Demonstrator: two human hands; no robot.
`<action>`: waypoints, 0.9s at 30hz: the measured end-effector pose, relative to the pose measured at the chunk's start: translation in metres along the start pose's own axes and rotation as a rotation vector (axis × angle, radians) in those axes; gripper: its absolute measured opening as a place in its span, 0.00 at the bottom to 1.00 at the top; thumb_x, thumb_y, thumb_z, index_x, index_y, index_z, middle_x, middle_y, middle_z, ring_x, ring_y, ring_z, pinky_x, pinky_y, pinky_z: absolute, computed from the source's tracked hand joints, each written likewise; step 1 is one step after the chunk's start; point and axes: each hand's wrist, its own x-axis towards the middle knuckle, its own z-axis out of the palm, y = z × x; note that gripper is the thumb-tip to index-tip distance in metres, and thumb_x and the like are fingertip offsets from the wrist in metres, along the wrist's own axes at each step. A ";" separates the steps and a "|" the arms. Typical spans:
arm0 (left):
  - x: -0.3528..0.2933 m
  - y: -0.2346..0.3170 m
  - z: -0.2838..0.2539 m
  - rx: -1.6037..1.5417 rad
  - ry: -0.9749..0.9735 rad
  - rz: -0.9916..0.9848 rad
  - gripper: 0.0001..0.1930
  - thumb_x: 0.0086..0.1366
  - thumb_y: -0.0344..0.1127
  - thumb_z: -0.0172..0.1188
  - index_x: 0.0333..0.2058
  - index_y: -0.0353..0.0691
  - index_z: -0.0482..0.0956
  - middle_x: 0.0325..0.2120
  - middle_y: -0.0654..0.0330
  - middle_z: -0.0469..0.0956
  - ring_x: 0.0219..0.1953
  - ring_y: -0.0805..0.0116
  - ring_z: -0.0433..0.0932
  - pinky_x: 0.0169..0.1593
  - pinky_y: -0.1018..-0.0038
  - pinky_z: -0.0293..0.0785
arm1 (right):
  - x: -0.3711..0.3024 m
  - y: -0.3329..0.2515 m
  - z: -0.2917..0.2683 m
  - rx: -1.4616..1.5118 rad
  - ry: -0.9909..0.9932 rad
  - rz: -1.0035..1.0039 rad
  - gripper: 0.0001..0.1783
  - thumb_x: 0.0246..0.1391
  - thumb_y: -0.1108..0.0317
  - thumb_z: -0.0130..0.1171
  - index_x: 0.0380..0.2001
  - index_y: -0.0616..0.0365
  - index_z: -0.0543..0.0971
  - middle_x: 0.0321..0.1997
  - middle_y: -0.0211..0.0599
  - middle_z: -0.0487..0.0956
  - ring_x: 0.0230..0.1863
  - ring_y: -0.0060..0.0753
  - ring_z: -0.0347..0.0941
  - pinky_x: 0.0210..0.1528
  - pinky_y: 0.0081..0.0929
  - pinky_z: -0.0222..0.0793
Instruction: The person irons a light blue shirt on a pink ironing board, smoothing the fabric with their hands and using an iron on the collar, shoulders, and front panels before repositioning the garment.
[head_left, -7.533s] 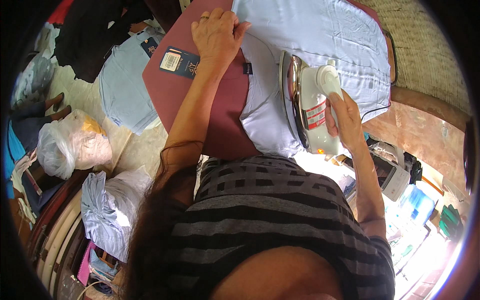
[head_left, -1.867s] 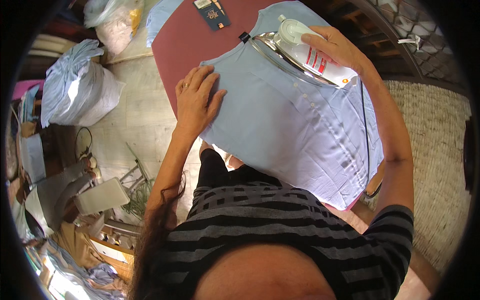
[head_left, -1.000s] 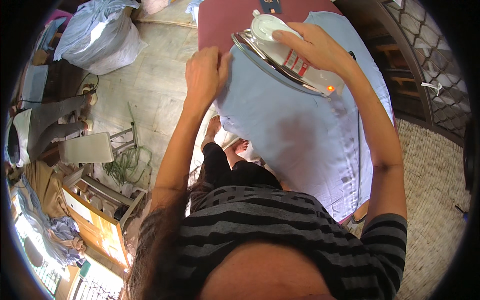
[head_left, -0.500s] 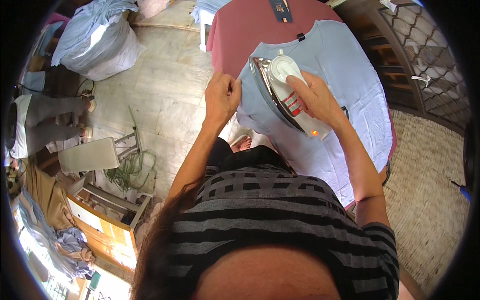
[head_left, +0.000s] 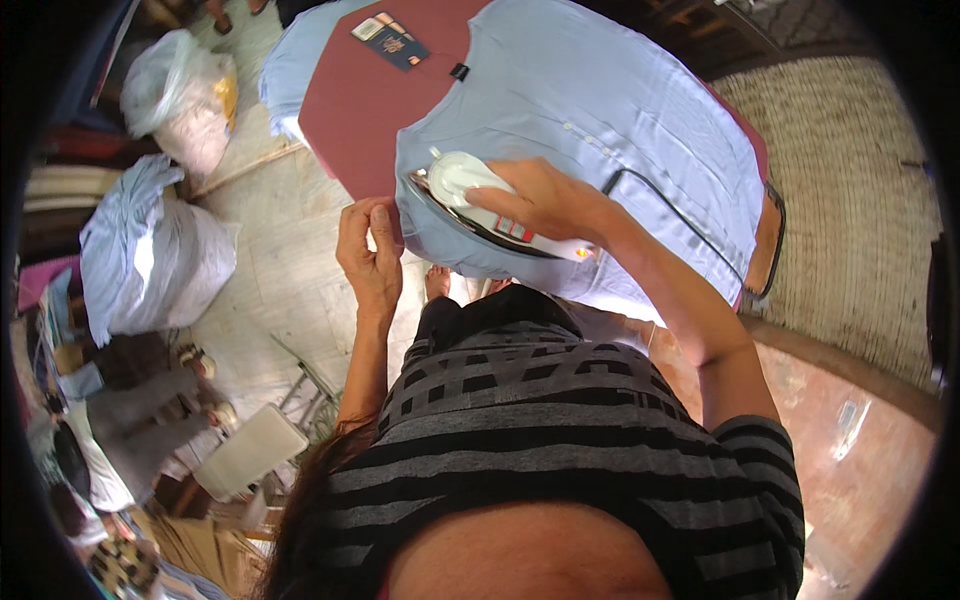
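Observation:
A light blue shirt [head_left: 620, 110] lies spread over an ironing table with a dark red cover [head_left: 345, 110]. My right hand [head_left: 540, 205] is wrapped round the handle of a white steam iron [head_left: 462, 178]. The iron's metal plate rests flat on the shirt near its left edge, and a small orange light glows at its rear. A black cord [head_left: 690, 228] runs from behind the hand across the cloth. At the shirt's left edge, my left hand [head_left: 370, 262] has its fingers closed in a pinch on the fabric, the fingertips partly hidden.
Dark tags [head_left: 392, 42] lie on the red cover. To the left are a large white bundle topped with blue cloth [head_left: 165, 265], a plastic bag [head_left: 185, 95] and a pale seat [head_left: 250, 450]. Another person in grey trousers [head_left: 145, 420] is at lower left. Matting [head_left: 840, 200] covers the right side.
The view has turned, so the table appears shifted left and rotated. The iron has moved along the shirt's left edge, still in my right hand. My left hand stays by that edge.

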 end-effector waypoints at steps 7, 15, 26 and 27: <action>0.029 0.007 0.064 0.158 -0.525 0.370 0.21 0.68 0.39 0.54 0.57 0.38 0.73 0.61 0.49 0.67 0.64 0.48 0.62 0.64 0.56 0.55 | -0.110 0.017 -0.004 0.093 0.110 0.333 0.25 0.64 0.49 0.51 0.48 0.63 0.76 0.41 0.52 0.80 0.41 0.49 0.75 0.46 0.39 0.69; 0.023 0.011 0.079 0.566 -0.606 0.583 0.29 0.61 0.45 0.62 0.59 0.42 0.71 0.66 0.45 0.59 0.67 0.40 0.55 0.64 0.50 0.49 | -0.273 0.071 0.010 0.618 0.770 0.784 0.23 0.65 0.46 0.51 0.28 0.54 0.73 0.14 0.28 0.67 0.11 0.20 0.61 0.13 0.21 0.57; -0.069 0.061 0.083 -0.010 -1.268 -0.822 0.15 0.70 0.42 0.58 0.37 0.33 0.81 0.27 0.64 0.79 0.29 0.74 0.76 0.42 0.77 0.71 | -0.432 0.199 -0.107 0.743 1.287 0.823 0.23 0.61 0.44 0.57 0.24 0.52 0.70 0.13 0.23 0.63 0.10 0.18 0.55 0.12 0.20 0.50; -0.076 0.068 0.091 -0.006 -1.178 -0.955 0.16 0.71 0.43 0.57 0.37 0.33 0.81 0.29 0.64 0.79 0.31 0.75 0.76 0.43 0.78 0.71 | -0.435 0.216 -0.122 0.707 1.261 0.824 0.24 0.61 0.43 0.56 0.24 0.52 0.70 0.13 0.23 0.63 0.11 0.18 0.55 0.12 0.21 0.50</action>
